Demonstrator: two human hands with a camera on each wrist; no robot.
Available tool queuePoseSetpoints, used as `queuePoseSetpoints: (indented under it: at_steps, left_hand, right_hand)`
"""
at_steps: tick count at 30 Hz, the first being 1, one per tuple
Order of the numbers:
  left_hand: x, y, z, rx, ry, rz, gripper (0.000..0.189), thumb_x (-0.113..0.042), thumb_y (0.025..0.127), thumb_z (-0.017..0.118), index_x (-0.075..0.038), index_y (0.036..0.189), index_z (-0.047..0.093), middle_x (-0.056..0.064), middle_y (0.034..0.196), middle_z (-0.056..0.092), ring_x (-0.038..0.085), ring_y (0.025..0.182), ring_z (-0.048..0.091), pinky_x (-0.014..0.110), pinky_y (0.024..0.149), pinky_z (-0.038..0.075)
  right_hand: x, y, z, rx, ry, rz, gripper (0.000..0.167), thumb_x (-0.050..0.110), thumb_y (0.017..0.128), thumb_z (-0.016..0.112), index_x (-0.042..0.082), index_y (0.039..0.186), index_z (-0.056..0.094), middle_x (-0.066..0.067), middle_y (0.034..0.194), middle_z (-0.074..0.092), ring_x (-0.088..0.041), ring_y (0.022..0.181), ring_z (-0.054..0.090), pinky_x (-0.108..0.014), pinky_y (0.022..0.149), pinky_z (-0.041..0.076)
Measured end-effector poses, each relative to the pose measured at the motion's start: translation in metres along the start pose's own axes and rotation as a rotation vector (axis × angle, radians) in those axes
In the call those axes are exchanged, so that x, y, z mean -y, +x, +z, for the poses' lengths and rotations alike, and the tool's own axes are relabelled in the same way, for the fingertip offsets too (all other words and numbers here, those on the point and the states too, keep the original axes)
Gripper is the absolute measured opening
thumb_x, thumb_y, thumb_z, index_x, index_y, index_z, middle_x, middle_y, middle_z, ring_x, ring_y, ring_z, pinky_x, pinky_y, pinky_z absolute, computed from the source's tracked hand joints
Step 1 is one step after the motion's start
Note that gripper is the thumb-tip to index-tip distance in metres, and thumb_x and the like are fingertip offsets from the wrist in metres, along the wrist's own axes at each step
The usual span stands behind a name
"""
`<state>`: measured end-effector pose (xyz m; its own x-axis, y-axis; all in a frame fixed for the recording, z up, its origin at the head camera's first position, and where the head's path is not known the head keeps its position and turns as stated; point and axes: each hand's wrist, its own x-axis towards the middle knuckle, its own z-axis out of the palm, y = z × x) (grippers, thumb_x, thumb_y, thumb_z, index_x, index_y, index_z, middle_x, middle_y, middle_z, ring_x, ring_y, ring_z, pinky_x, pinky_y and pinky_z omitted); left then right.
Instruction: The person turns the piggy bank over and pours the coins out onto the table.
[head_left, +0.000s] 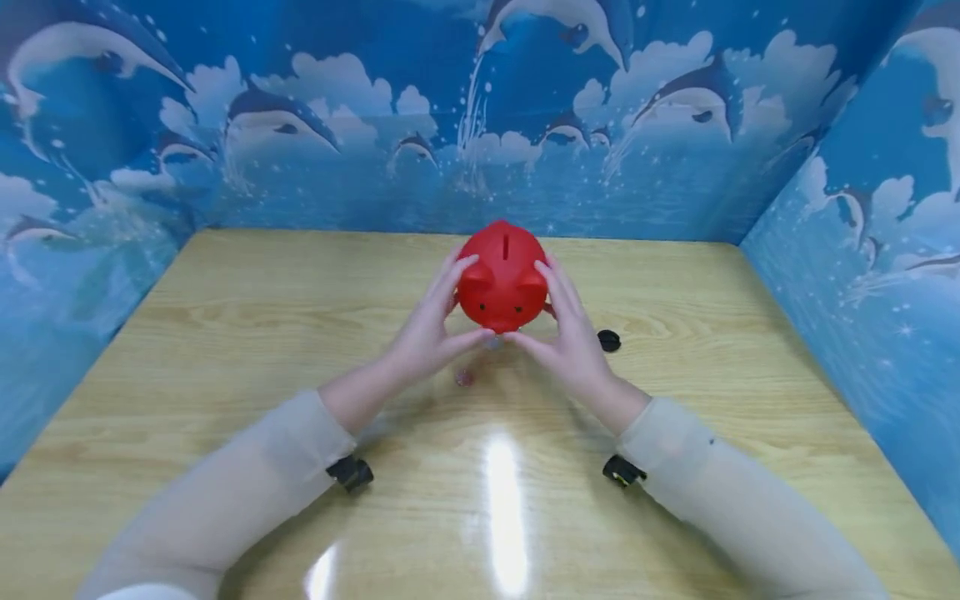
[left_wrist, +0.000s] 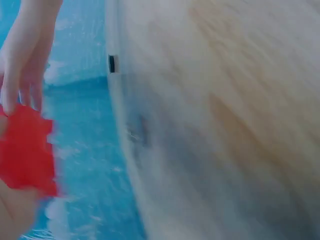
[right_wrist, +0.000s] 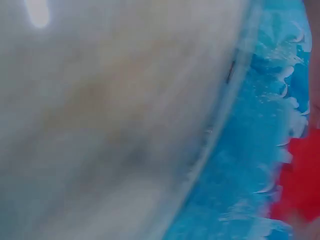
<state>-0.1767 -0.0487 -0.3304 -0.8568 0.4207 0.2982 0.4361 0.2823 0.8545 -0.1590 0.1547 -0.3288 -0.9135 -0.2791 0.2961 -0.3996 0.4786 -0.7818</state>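
Note:
A red piggy bank (head_left: 501, 287) is held up over the table between both hands, with its face towards me and the coin slot on top. My left hand (head_left: 438, 312) grips its left side, fingers curved round it and thumb below the snout. On the opposite side my right hand (head_left: 567, 321) grips it the same way, the two thumb tips close together. Only part of the red piggy bank (left_wrist: 26, 150) shows at the edge of the left wrist view. The right wrist view catches a red piece of it (right_wrist: 302, 180) too. The bank's underside is hidden.
On the wooden table (head_left: 300, 292) a black round cap (head_left: 609, 340) lies right of the right hand. A small pinkish piece (head_left: 465, 377) and a small clear bluish piece (head_left: 492, 342) lie below the bank. Dolphin-print walls (head_left: 337, 175) border the table at back and sides.

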Motion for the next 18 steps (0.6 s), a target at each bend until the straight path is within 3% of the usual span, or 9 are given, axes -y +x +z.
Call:
queuePoseSetpoints:
  at_steps: [6,11,16,18]
  left_hand:
    - [0.0027,-0.0002,0.0016,0.016,0.0,-0.072,0.082,-0.012,0.078,0.075,-0.021,0.144,0.028,-0.002,0.138,0.037,0.015,0.124,0.038,0.033,0.09,0.048]
    - [-0.0005,0.002,-0.0008,0.033,0.055,-0.064,0.087,-0.012,0.077,0.076,-0.019,0.146,0.024,0.002,0.141,0.035,0.018,0.126,0.037,0.036,0.091,0.047]
    - [-0.0022,0.0026,-0.002,0.087,0.096,-0.134,0.086,-0.014,0.077,0.077,-0.017,0.146,0.026,0.001,0.138,0.038,0.018,0.123,0.04,0.033,0.087,0.049]
    - [-0.0027,0.0009,-0.0017,0.073,0.113,-0.099,0.086,-0.013,0.077,0.077,-0.016,0.146,0.026,0.003,0.142,0.034,0.02,0.125,0.038,0.034,0.088,0.049]
  right_hand:
    - [-0.0016,-0.0004,0.0023,0.028,-0.009,0.054,0.085,0.016,0.079,0.075,0.02,0.148,0.025,-0.002,0.148,0.029,-0.023,0.127,0.038,-0.04,0.088,0.049]
    - [-0.0008,0.0013,0.0021,0.024,0.014,0.058,0.086,0.014,0.078,0.075,0.02,0.148,0.025,-0.002,0.147,0.03,-0.022,0.127,0.038,-0.041,0.088,0.049]
    - [0.002,0.0032,-0.0003,0.103,0.031,0.194,0.086,0.019,0.079,0.076,0.018,0.147,0.024,-0.004,0.141,0.037,-0.026,0.121,0.044,-0.043,0.089,0.048]
    - [0.0032,0.0026,-0.0001,0.087,0.012,0.177,0.088,0.018,0.077,0.077,0.017,0.147,0.024,-0.005,0.144,0.034,-0.026,0.123,0.042,-0.041,0.091,0.047]
